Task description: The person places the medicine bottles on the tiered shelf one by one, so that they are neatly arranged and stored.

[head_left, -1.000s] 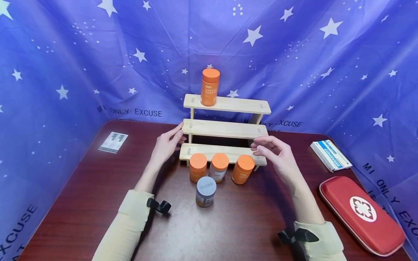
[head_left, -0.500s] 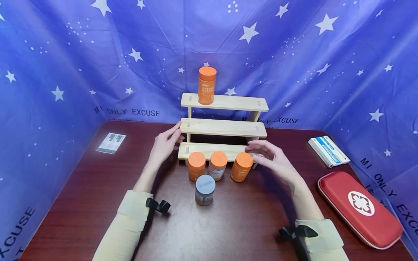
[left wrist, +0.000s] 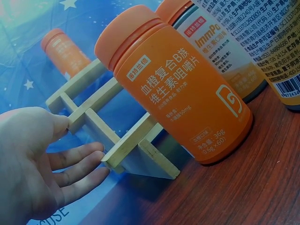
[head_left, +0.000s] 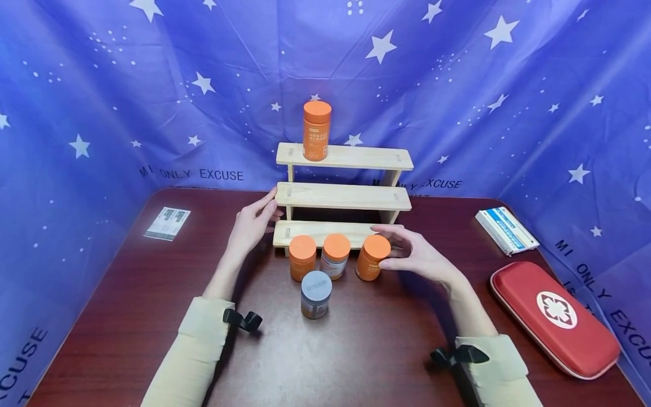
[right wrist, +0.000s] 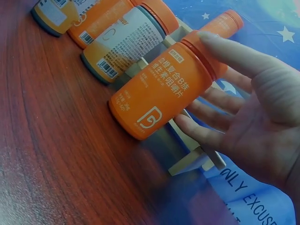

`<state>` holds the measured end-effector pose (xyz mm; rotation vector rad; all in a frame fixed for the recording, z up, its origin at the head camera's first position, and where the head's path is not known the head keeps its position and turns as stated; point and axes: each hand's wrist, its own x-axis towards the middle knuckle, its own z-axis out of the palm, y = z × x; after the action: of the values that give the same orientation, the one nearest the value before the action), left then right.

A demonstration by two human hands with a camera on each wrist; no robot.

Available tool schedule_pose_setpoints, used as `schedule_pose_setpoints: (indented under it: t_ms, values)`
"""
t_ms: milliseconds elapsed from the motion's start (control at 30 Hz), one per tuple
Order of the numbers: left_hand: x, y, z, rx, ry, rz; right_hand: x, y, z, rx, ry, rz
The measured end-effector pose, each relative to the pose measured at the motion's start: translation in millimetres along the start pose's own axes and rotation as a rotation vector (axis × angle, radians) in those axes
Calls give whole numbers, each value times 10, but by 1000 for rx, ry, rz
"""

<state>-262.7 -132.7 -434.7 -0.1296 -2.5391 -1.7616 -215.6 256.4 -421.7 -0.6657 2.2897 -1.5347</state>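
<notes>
Near the right end of a three-step wooden shelf (head_left: 343,196), my right hand (head_left: 424,257) holds an orange supplement bottle (head_left: 368,268), which stands upright on the table. The thumb lies at its cap and the fingers curve behind it in the right wrist view. My left hand (head_left: 249,226) touches the left ends of the shelf's middle and lower boards with extended fingers. Another orange bottle (head_left: 302,267), a white-labelled bottle with an orange cap (head_left: 333,265) and a grey-capped bottle (head_left: 315,302) stand in front of the shelf. One taller-looking orange bottle (head_left: 316,135) stands on the top board.
A red zippered case (head_left: 585,345) and a white-and-blue box (head_left: 508,232) lie at the table's right. A flat printed packet (head_left: 168,222) lies at the far left. A blue star-patterned curtain (head_left: 229,113) hangs behind the table and at both sides.
My right hand has come down and left from beside the lower board to the rightmost bottle in front. The left hand stays at the shelf's left end. The view has shifted slightly.
</notes>
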Motion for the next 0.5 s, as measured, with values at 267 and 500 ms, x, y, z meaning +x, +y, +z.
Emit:
schedule_pose_setpoints:
  t_ms: [267,500]
  values:
    - [-1,-11,-1,0,1,-4,40,36,45,-8,-5,-6]
    - [-3,8,2,6,-4,-11,54,76,76,-32,22,-30]
